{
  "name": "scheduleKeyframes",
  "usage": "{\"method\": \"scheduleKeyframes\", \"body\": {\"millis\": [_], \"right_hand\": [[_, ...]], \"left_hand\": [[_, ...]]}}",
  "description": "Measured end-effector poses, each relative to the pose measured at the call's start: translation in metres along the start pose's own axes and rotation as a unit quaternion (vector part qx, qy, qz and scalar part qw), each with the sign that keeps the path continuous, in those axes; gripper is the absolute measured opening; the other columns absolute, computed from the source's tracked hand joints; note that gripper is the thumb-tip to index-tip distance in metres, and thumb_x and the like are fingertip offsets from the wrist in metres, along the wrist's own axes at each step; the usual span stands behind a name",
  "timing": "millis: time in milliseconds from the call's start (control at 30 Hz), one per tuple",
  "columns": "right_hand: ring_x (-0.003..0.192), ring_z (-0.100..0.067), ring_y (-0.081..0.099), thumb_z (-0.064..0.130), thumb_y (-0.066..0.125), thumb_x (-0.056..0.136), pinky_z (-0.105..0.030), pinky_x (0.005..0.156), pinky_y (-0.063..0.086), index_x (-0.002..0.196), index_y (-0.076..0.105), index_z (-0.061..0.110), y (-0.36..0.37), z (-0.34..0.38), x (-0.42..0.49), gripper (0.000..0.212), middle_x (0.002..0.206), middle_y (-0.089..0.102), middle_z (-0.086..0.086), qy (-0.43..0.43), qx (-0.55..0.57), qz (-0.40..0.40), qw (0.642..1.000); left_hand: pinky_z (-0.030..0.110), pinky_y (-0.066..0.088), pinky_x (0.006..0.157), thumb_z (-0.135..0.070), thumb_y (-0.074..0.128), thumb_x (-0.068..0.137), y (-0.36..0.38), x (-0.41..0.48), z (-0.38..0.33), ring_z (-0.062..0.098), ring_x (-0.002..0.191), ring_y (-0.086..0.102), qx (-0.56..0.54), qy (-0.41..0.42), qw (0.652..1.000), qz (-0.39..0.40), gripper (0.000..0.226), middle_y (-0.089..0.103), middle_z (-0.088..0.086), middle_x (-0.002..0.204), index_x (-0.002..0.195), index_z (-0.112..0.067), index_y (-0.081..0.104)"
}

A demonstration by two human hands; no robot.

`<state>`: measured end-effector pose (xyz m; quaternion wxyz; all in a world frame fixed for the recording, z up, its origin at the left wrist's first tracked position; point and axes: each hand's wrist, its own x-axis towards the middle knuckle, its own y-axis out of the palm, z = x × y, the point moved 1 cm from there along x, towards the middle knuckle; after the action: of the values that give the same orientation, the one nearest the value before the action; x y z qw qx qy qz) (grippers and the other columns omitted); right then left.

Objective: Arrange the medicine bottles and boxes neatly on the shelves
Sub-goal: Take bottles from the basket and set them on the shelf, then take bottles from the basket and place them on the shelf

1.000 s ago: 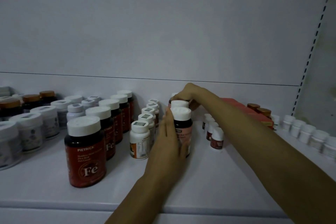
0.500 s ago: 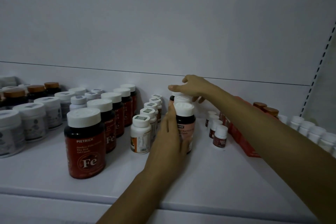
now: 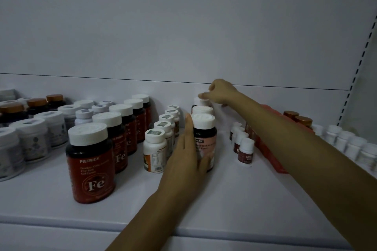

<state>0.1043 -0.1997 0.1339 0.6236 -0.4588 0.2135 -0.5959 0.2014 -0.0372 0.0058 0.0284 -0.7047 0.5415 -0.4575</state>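
Left hand [image 3: 186, 157] lies flat, fingers straight, pressing the left side of the near pink-label bottle [image 3: 204, 138], which stands mid-shelf [image 3: 234, 199] at the front of a three-deep row. Right hand [image 3: 221, 93] reaches over the far bottle [image 3: 199, 101] of that row, curled fingertips on its cap; blur hides whether they pinch it. Small white bottles [image 3: 155, 149] stand just left.

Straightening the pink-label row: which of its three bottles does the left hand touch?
The front bottle, nearest the camera: the left hand lies along its left side. The right hand grips the rearmost bottle by its cap.
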Motion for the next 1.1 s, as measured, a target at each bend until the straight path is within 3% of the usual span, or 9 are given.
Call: {"method": "scheduleKeyframes", "body": {"millis": [67, 233, 333, 467, 600, 700, 800, 900, 1100], "right_hand": [[0.094, -0.028, 0.061, 0.043, 0.066, 0.085, -0.048, 0.089, 0.053, 0.110, 0.061, 0.002, -0.012, 0.002, -0.015, 0.049, 0.111, 0.063, -0.016, -0.033, 0.071, -0.056, 0.995], [0.097, -0.013, 0.060, 0.040, 0.063, 0.088, -0.037, 0.089, 0.052, 0.099, 0.060, 0.018, -0.022, 0.004, -0.079, 0.025, 0.103, 0.062, 0.004, -0.076, 0.253, -0.086, 0.961], [0.087, -0.003, 0.059, 0.029, 0.064, 0.089, -0.021, 0.078, 0.050, 0.098, 0.061, 0.018, -0.012, 0.004, -0.126, 0.015, 0.094, 0.063, 0.010, -0.116, 0.316, -0.129, 0.933], [0.091, 0.003, 0.058, 0.021, 0.064, 0.089, -0.004, 0.072, 0.044, 0.099, 0.060, 0.022, 0.001, 0.004, -0.175, 0.011, 0.097, 0.062, 0.016, -0.156, 0.316, -0.170, 0.920], [0.090, -0.001, 0.061, 0.017, 0.063, 0.090, -0.012, 0.069, 0.048, 0.103, 0.058, 0.020, 0.002, 0.003, -0.210, 0.014, 0.098, 0.064, 0.010, -0.204, 0.320, -0.207, 0.902], [0.073, -0.004, 0.063, 0.022, 0.065, 0.089, -0.021, 0.063, 0.050, 0.103, 0.058, 0.022, 0.008, 0.013, -0.225, 0.016, 0.080, 0.066, 0.008, -0.232, 0.249, -0.154, 0.928], [0.075, -0.015, 0.063, 0.039, 0.059, 0.090, -0.030, 0.063, 0.050, 0.125, 0.047, 0.030, 0.028, 0.037, -0.228, 0.038, 0.084, 0.067, 0.005, -0.242, 0.015, -0.093, 0.966], [0.090, -0.027, 0.063, 0.051, 0.051, 0.092, -0.032, 0.065, 0.043, 0.139, 0.033, 0.027, 0.053, 0.061, -0.213, 0.056, 0.106, 0.066, -0.006, -0.278, -0.153, -0.123, 0.940], [0.101, -0.033, 0.060, 0.053, 0.049, 0.092, -0.031, 0.066, 0.034, 0.130, 0.043, 0.012, 0.087, 0.081, -0.185, 0.056, 0.119, 0.061, -0.014, -0.236, -0.212, -0.141, 0.938]], "left_hand": [[0.016, 0.016, 0.104, -0.025, 0.057, 0.092, 0.000, 0.001, 0.001, -0.007, 0.131, 0.012, -0.004, 0.002, 1.000, 0.004, 0.094, 0.009, -0.012, 0.157, 0.141, -0.039, -0.022], [0.021, 0.019, 0.106, -0.023, 0.057, 0.091, 0.003, 0.003, 0.003, 0.004, 0.140, 0.017, -0.017, 0.002, 1.000, 0.009, 0.095, 0.011, -0.011, 0.158, 0.143, -0.038, -0.022], [0.022, 0.019, 0.108, -0.023, 0.058, 0.091, 0.002, 0.003, 0.002, 0.009, 0.143, 0.014, -0.009, 0.008, 1.000, 0.003, 0.097, 0.009, -0.008, 0.158, 0.145, -0.034, -0.022], [0.043, 0.019, 0.118, -0.038, 0.055, 0.086, -0.009, -0.002, -0.015, 0.015, 0.147, 0.007, -0.011, 0.030, 0.998, -0.060, 0.096, 0.007, 0.000, 0.160, 0.145, -0.034, -0.022], [0.026, 0.028, 0.110, -0.036, 0.056, 0.091, -0.032, -0.039, -0.037, 0.012, 0.142, 0.023, 0.045, 0.102, 0.992, -0.059, 0.078, 0.024, 0.000, 0.156, 0.151, -0.025, 0.007], [0.021, 0.045, 0.086, -0.036, 0.053, 0.092, -0.056, -0.076, -0.029, 0.008, 0.116, 0.049, 0.144, 0.147, 0.973, -0.103, 0.047, 0.056, -0.005, 0.131, 0.136, -0.024, 0.045], [0.024, 0.046, 0.076, -0.037, 0.048, 0.093, -0.075, -0.104, -0.008, 0.011, 0.099, 0.056, 0.234, 0.136, 0.953, -0.136, 0.033, 0.067, -0.004, 0.111, 0.114, -0.019, 0.065], [0.027, 0.048, 0.084, -0.036, 0.042, 0.097, -0.084, -0.128, 0.013, 0.014, 0.102, 0.058, 0.272, 0.135, 0.946, -0.112, 0.036, 0.068, -0.003, 0.112, 0.109, -0.017, 0.069], [0.031, 0.040, 0.097, -0.034, 0.042, 0.097, -0.080, -0.145, 0.026, 0.018, 0.112, 0.057, 0.259, 0.124, 0.953, -0.101, 0.037, 0.063, -0.003, 0.125, 0.119, -0.016, 0.065]]}}
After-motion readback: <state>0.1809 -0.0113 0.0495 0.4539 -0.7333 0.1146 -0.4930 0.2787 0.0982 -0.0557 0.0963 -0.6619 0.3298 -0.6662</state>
